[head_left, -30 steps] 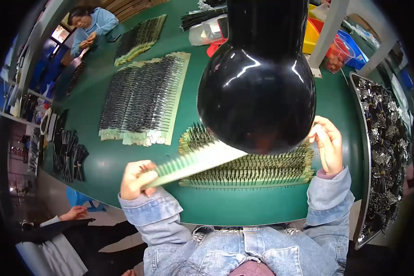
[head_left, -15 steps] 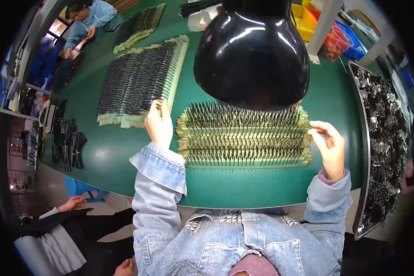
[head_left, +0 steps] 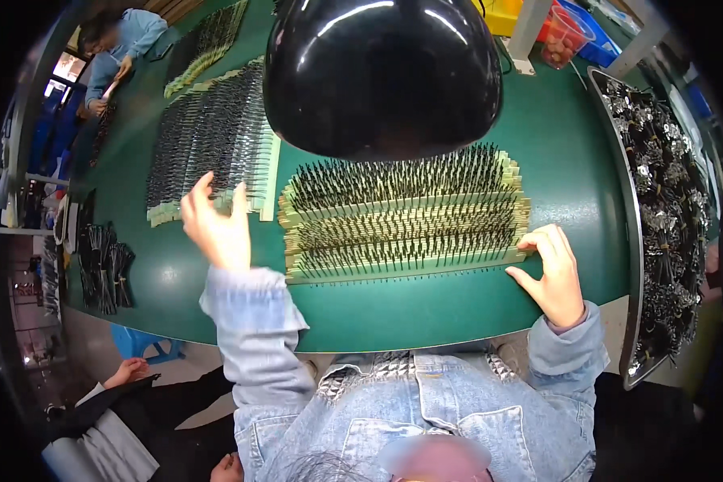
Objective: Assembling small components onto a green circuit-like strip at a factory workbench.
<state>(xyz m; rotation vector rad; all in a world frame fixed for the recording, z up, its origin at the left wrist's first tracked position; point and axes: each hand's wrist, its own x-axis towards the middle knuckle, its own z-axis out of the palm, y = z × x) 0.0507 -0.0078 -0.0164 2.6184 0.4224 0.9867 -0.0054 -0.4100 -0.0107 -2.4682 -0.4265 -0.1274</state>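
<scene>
Component strips, right hand touching their right edge, left hand open, raised.

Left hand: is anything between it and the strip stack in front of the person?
Nothing visible. The left hand hovers open just left of the strip stack, bare green table around it. The right hand already touches the stack's right end.

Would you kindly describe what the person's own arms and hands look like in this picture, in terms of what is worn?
Both arms wear light blue denim jacket sleeves, faded and creased, ending in buttoned-style cuffs at the wrists. The left sleeve bunches in folds near the cuff; the right sleeve does the same. The left hand and right hand are bare: no gloves, and no rings or watch that can be made out.
</scene>
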